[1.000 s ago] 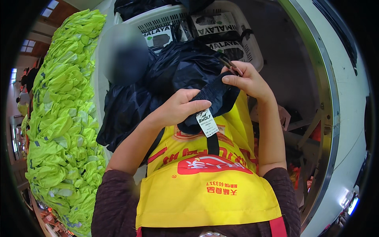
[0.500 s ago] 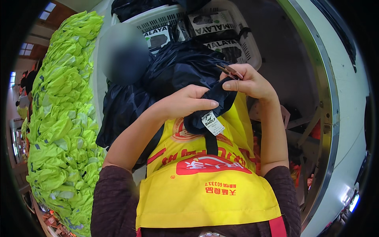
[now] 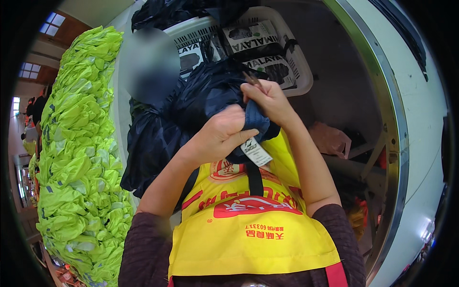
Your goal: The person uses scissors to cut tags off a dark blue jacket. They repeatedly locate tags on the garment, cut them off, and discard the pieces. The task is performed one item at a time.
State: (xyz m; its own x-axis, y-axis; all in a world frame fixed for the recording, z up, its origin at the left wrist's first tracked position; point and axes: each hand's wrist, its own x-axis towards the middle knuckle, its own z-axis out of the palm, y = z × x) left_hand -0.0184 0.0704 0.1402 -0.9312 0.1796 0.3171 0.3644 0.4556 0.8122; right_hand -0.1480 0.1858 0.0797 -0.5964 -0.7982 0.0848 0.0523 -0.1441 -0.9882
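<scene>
A dark navy garment (image 3: pixel 158 143) of thin, shiny cloth lies bunched in front of me and over my lap. My left hand (image 3: pixel 222 131) is closed on a fold of it, thumb toward my right. From that fold hangs a white printed label (image 3: pixel 256 152). My right hand (image 3: pixel 267 99) is closed around small brownish metal thread snips (image 3: pixel 253 80), whose blades point up and left, away from me. Its fingers also press against the raised edge of the navy cloth, close to the left hand. The snips' handles are hidden in the palm.
A white plastic basket (image 3: pixel 306 79) with black-and-white printed packages (image 3: pixel 251 37) stands beyond the garment. To the left rises a long heap of bright yellow-green garments (image 3: pixel 79 158). A metal-edged table (image 3: pixel 399 158) curves along the right. A pale pink bag (image 3: pixel 331 139) sits below it.
My right hand, with the snips, has moved left and nearer the left hand. The left hand has turned, its back now more upward, and the cloth between them is bunched closer.
</scene>
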